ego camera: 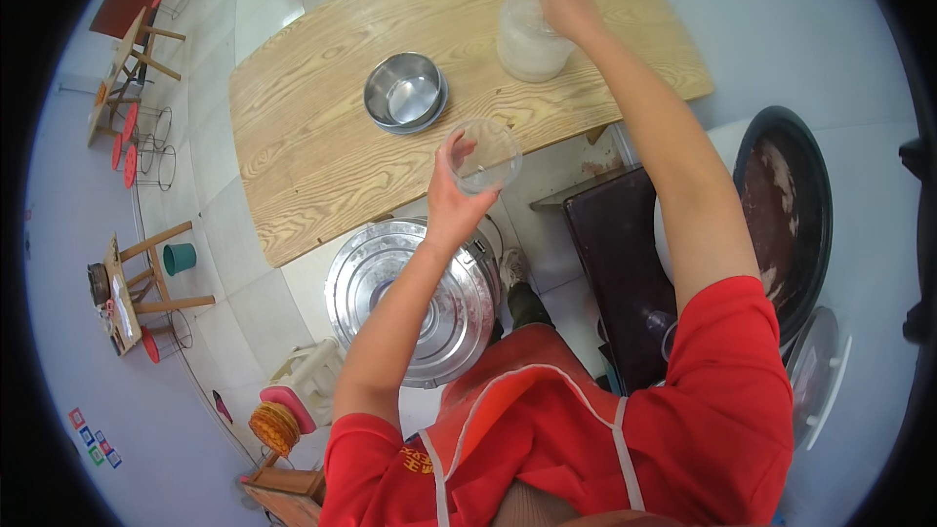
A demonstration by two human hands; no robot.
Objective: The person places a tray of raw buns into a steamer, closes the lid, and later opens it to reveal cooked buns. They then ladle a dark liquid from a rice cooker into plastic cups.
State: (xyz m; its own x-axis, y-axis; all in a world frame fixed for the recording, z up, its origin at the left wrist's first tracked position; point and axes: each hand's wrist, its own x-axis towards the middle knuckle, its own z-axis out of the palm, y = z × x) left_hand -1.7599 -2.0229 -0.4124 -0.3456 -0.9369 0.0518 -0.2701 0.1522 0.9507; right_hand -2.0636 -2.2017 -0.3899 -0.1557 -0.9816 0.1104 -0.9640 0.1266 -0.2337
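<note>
My left hand [455, 194] is wrapped around a clear plastic cup [487, 159], holding it above the near edge of the wooden table [315, 154]. The cup is tilted so its round mouth shows, and no contents are visible in it. My right hand [575, 12] is curled at the upper right side of a translucent plastic jar [532, 51] with whitish contents. Blur hides whether the fingers grip its rim or lid. To the left of the jar, a stainless steel bowl [404, 91] stands on the table.
Below the table edge stands a large round metal container with a lid [381, 307]. At right are a dark bench top [615, 256] and a black-rimmed tub [823, 212] with brown contents. A pale plastic stool [311, 373] stands lower left; farther left are red stools [130, 165].
</note>
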